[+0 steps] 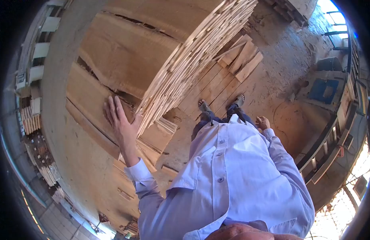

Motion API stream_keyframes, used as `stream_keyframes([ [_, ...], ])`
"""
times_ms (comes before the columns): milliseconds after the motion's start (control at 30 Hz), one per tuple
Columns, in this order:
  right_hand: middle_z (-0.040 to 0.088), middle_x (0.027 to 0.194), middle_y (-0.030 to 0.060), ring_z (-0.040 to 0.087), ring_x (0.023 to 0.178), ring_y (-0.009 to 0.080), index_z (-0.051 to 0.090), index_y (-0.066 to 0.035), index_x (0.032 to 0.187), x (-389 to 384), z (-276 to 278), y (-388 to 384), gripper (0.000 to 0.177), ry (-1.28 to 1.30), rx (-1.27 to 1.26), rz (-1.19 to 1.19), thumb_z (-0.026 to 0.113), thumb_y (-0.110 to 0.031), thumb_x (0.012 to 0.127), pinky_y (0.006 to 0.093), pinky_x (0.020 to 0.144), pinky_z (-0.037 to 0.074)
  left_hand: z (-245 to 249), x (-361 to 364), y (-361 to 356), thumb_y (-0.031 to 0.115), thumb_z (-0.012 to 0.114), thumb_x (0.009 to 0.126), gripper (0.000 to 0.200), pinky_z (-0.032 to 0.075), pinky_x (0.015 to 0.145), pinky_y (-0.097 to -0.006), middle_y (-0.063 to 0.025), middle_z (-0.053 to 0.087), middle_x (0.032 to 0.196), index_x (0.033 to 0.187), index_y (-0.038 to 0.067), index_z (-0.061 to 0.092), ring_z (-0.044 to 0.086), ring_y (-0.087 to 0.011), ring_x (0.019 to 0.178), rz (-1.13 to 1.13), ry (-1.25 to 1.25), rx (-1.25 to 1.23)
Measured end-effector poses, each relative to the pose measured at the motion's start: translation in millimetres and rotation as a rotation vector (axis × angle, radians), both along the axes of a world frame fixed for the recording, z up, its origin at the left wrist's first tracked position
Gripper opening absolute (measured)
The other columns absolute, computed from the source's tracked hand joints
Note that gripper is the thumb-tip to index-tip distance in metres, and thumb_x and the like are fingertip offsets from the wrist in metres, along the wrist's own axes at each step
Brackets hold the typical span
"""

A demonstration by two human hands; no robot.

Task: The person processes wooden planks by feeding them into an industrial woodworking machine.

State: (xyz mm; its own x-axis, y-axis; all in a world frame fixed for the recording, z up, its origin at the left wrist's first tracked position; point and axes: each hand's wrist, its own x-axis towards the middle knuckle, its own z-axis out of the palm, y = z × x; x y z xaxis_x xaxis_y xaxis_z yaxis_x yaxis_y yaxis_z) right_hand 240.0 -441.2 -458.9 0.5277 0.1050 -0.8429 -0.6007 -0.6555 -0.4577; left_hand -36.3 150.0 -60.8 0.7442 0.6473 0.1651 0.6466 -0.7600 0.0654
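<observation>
Left hand [121, 124] on board stack [125, 56]; right hand [263, 122] well apart, rightward; loose planks [242, 56] on floor [285, 68] beyond.

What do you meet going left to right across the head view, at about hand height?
Small wood piles → left hand → layered edge of the plank stack → sandalled feet → right hand → blue-topped box.
</observation>
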Motion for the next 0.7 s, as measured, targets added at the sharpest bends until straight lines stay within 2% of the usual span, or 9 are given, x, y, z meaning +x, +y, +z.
stream_keyframes([
  [100,0.072,0.094,0.0116,0.069,0.071,0.0191,0.066,-0.001,0.113,19.9,-3.5,16.6,0.037,-0.077,0.027,0.09,0.065,-0.035,0.098,0.0329,0.058,0.055,-1.8,0.6,-2.2,0.028,0.085,0.074,0.098,0.026,0.121,-0.0577,-0.0188,0.031,0.161,0.155,0.009,0.034,0.029,-0.0435,0.148,-0.005,-0.042,0.011],
  [233,0.073,0.097,0.0119,0.069,0.073,0.0197,0.066,-0.001,0.116,37.7,14.8,58.1,0.039,-0.162,0.077,0.117,0.064,-0.036,0.098,0.0327,0.061,0.055,12.2,6.0,-17.2,0.033,0.087,0.072,0.099,0.028,0.121,-0.0551,-0.0209,0.034,0.16,0.154,0.009,0.037,0.032,-0.0425,0.146,0.026,-0.132,-0.108],
  [267,0.073,0.097,0.0121,0.07,0.074,0.0198,0.066,-0.001,0.116,41.0,20.2,66.3,0.04,-0.172,0.089,0.121,0.064,-0.036,0.098,0.0326,0.062,0.055,17.6,9.0,-24.8,0.037,0.087,0.074,0.096,0.032,0.118,-0.0534,-0.0214,0.039,0.156,0.152,0.007,0.04,0.037,-0.0414,0.143,0.016,-0.204,-0.116],
  [367,0.073,0.099,0.0122,0.07,0.077,0.0201,0.066,-0.001,0.118,41.6,29.9,81.0,0.041,-0.212,0.114,0.099,0.064,-0.037,0.097,0.0319,0.065,0.056,20.3,15.4,-45.7,0.034,0.082,0.084,0.077,0.038,0.114,-0.0511,-0.0201,0.05,0.148,0.145,0.002,0.048,0.046,-0.0406,0.138,-0.057,-0.377,0.002],
  [467,0.073,0.1,0.012,0.07,0.078,0.0203,0.067,-0.001,0.118,26.1,39.4,75.4,0.042,-0.228,0.096,0.044,0.063,-0.037,0.097,0.0319,0.067,0.056,13.6,44.3,-79.7,0.03,0.074,0.093,0.055,0.046,0.106,-0.0493,-0.0206,0.063,0.131,0.134,-0.004,0.057,0.059,-0.0398,0.123,-0.165,-0.518,-0.062],
  [567,0.074,0.097,0.0124,0.071,0.077,0.0215,0.069,0.0,0.114,4.2,43.8,53.8,0.04,-0.249,0.013,-0.024,0.064,-0.035,0.096,0.0334,0.068,0.056,-7.4,84.1,-97.8,0.022,0.071,0.095,0.044,0.05,0.101,-0.0496,-0.0229,0.069,0.118,0.126,-0.007,0.06,0.067,-0.039,0.11,-0.287,-0.656,-0.578],
  [600,0.074,0.095,0.0132,0.071,0.076,0.0223,0.07,0.001,0.111,-6.0,43.9,42.5,0.039,-0.256,-0.009,-0.07,0.066,-0.035,0.095,0.0338,0.068,0.057,-3.6,112.4,-110.0,0.038,0.067,0.097,0.048,0.052,0.096,-0.0535,-0.0226,0.07,0.105,0.116,-0.005,0.061,0.069,-0.0395,0.1,-0.299,-0.786,-0.692],
  [667,0.074,0.094,0.0137,0.071,0.076,0.022,0.071,0.001,0.11,-26.2,28.8,13.4,0.039,-0.288,-0.066,-0.111,0.066,-0.034,0.095,0.0338,0.068,0.057,6.9,149.7,-105.1,0.051,0.056,0.1,0.059,0.052,0.097,-0.0521,-0.0192,0.066,0.106,0.121,-0.004,0.06,0.065,-0.0358,0.102,-0.58,-0.96,-0.915],
  [700,0.074,0.096,0.0133,0.071,0.078,0.021,0.07,0.001,0.111,-38.5,6.0,-9.5,0.038,-0.311,-0.102,-0.104,0.065,-0.034,0.097,0.0333,0.067,0.057,19.5,165.7,-105.8,0.057,0.052,0.099,0.062,0.052,0.094,-0.0529,-0.0181,0.065,0.101,0.117,-0.003,0.06,0.065,-0.0353,0.097,-0.645,-1.065,-0.989],
])
